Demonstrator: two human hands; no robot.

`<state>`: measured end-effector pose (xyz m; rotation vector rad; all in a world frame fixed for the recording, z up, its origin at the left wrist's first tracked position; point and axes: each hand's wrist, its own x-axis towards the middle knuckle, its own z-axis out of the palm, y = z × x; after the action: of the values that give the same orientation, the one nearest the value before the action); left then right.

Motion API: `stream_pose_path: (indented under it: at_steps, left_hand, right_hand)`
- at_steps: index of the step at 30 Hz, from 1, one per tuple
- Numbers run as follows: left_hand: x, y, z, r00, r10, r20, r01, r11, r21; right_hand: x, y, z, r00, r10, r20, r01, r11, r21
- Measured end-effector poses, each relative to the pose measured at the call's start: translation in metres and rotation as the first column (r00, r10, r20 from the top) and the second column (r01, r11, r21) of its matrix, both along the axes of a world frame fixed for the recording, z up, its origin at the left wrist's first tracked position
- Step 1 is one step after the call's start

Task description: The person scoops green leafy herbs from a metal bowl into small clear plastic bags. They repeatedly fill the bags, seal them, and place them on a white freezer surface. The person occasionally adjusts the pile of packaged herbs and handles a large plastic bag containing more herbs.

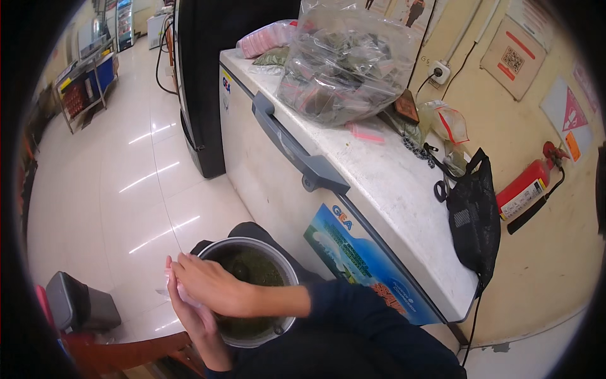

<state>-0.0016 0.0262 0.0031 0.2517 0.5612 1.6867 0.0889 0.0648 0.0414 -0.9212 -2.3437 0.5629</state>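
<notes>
Both hands are together over the left rim of a metal pot (289, 265), which rests on my lap. Inside the pot lies a dark green, crumbled leafy material (265, 270) with a dark round object partly sunk in it. A small clear plastic bag (184, 294) is cradled in my left hand (196, 320), its palm turned up. From the right, my right hand (213, 284) crosses above the pot and pinches the bag's top edge against the left fingers. The right hand and wrist hide much of the bag and part of the pot.
Beside me stands a white chest freezer (378, 161) with a grey handle. A large clear bag of smaller filled bags (345, 71) and a black mesh pouch (473, 218) lie on it. A red fire extinguisher (523, 187) hangs on the wall. A grey bin (83, 303) stands left.
</notes>
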Motion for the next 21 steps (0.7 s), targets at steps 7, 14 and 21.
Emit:
stream_pose_path:
  at_steps: [7,14,21]
  left_hand:
    - [-0.003,0.004,-0.038,0.991,-0.069,0.113,0.079,0.993,-0.089]
    - [0.015,-0.002,-0.026,0.994,-0.041,-0.097,0.03,0.994,-0.11]
    - [0.029,-0.006,-0.017,0.995,0.034,-0.09,-0.049,0.985,-0.167]
  right_hand:
    - [0.035,-0.008,0.006,0.979,-0.022,-0.202,-0.029,0.969,-0.247]
    - [0.04,-0.008,-0.012,0.941,-0.142,-0.308,0.017,0.926,-0.376]
    - [0.045,-0.007,-0.021,0.853,-0.184,-0.488,-0.027,0.919,-0.394]
